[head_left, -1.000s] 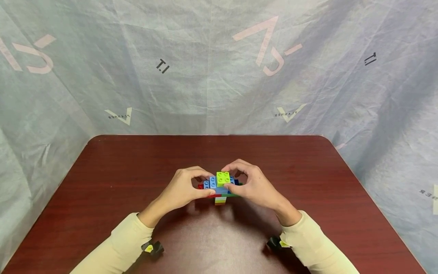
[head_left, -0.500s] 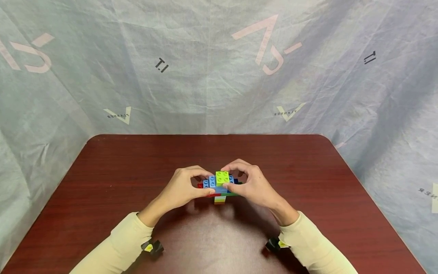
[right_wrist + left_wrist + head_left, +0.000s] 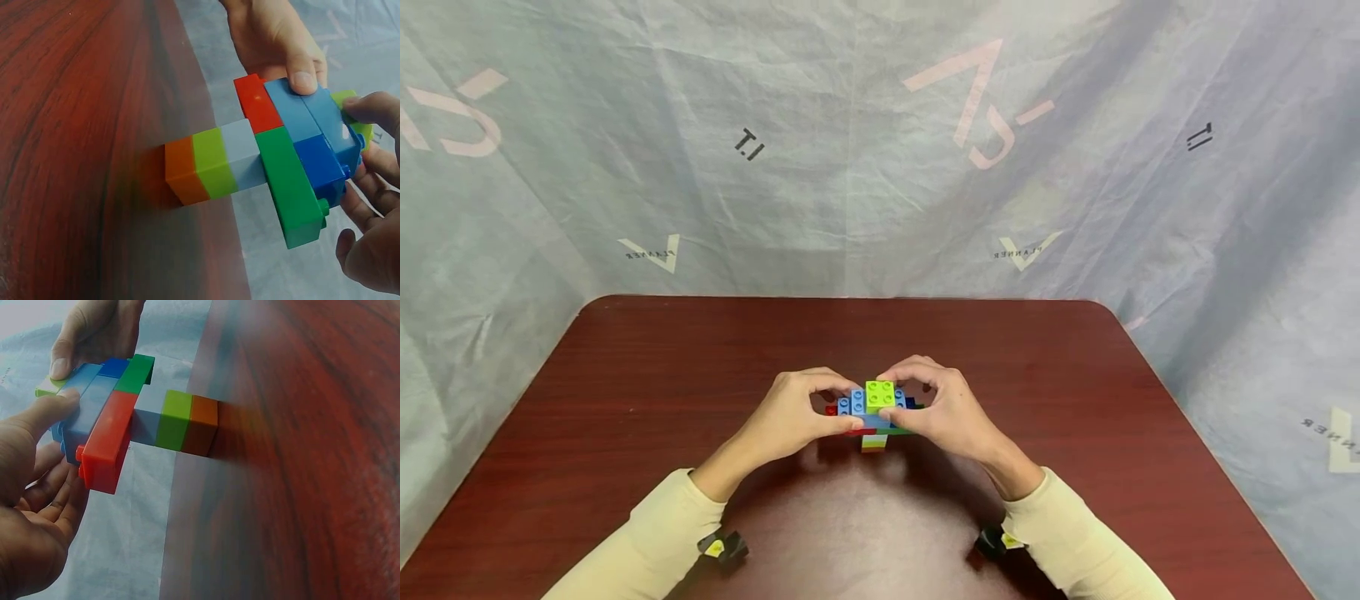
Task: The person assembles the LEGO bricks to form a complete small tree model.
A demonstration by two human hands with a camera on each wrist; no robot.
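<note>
A tower of toy building bricks stands upright on the table. Its narrow stem has an orange brick at the bottom, then a lime one and a whitish one. Wider layers sit above: a red brick beside a green brick, then a light blue brick beside a dark blue one, and another light blue layer. A small lime brick tops it. My left hand grips the light blue layers between thumb and fingers. My right hand pinches the top lime brick.
The dark red-brown table has rounded far corners. A grey printed cloth hangs behind it and at both sides. Black wrist-worn devices show under the cream sleeves.
The whole head view has shifted slightly, so everything appears a little farther left. Both hands keep their hold on the bricks, with no clear movement against them.
</note>
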